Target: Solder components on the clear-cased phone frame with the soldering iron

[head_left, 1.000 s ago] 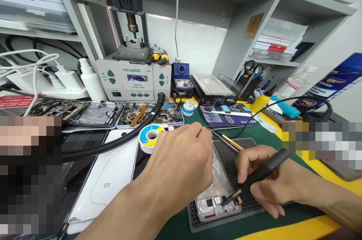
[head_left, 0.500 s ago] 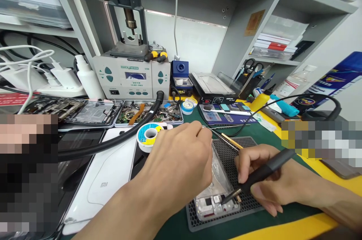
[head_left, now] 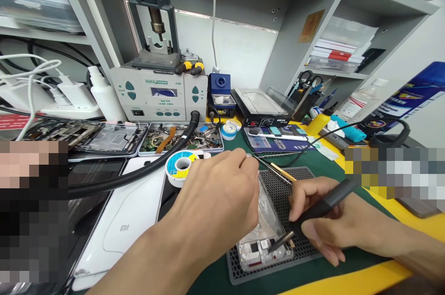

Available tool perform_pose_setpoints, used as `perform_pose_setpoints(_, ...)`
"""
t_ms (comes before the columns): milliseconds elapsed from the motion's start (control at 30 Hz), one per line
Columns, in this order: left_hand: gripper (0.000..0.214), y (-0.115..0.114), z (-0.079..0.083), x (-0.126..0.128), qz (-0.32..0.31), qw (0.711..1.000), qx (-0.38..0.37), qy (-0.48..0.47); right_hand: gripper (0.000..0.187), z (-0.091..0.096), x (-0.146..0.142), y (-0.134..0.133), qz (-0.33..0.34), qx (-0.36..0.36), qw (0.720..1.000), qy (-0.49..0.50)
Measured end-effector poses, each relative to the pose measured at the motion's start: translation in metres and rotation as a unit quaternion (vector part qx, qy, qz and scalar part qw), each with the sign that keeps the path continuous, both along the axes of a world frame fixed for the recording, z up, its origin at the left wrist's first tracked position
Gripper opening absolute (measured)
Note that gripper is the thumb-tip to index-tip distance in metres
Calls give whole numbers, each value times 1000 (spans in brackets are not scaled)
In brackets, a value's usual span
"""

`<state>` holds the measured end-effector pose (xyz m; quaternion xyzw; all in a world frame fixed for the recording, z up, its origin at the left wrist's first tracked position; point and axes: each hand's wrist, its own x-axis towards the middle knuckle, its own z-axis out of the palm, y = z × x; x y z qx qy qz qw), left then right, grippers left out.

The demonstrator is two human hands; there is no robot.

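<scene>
The phone frame (head_left: 267, 254) lay to the left of the right hand (head_left: 330, 223) and a little closer to the person. The right hand held a black pen-like tool (head_left: 321, 209) tight, with the thumb on one side and bent fingers on the other. The tool leaned down to the left, so its thin metal tip (head_left: 283, 240) met the near end of the frame in the view. I could not tell if the tip touched it or was just above.

The frame's long side ran away from the person and leaned a bit left, going under the left hand (head_left: 224, 190). The tool leaned across that long side, not along it. The left hand hung above the far part of the frame, hiding much of it. Its fingers were curled, but the fingertips were hidden, so I could not tell if they held anything.

The right hand's tool was closest to the near end; the left hand was closer to the far part. A gray mat with holes (head_left: 306, 176) lay under the frame.
</scene>
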<state>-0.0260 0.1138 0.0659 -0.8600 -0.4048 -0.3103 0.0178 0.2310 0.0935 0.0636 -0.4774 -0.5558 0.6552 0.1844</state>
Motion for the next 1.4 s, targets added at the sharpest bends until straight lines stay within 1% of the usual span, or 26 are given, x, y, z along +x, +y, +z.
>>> perform_pose_setpoints(300,25,-2,-1,-1,-1,1000,-1,2,30,-5,0,-2,-19,-1,1000,18)
perform_pose_setpoints(500,25,-2,-1,-1,-2,1000,-3,5,33,-4,-4,-4,-41,-11,999,33)
perform_pose_setpoints(767,25,0,-1,-1,-3,1000,0,7,35,-5,-12,-1,-71,-39,995,60)
perform_pose_setpoints(1033,26,0,-1,0,-5,1000,-14,9,30,-2,-13,3,-68,-49,993,81)
perform_pose_setpoints(1400,25,-1,-2,-1,-7,1000,-6,10,26,-1,-14,6,-58,-53,991,107)
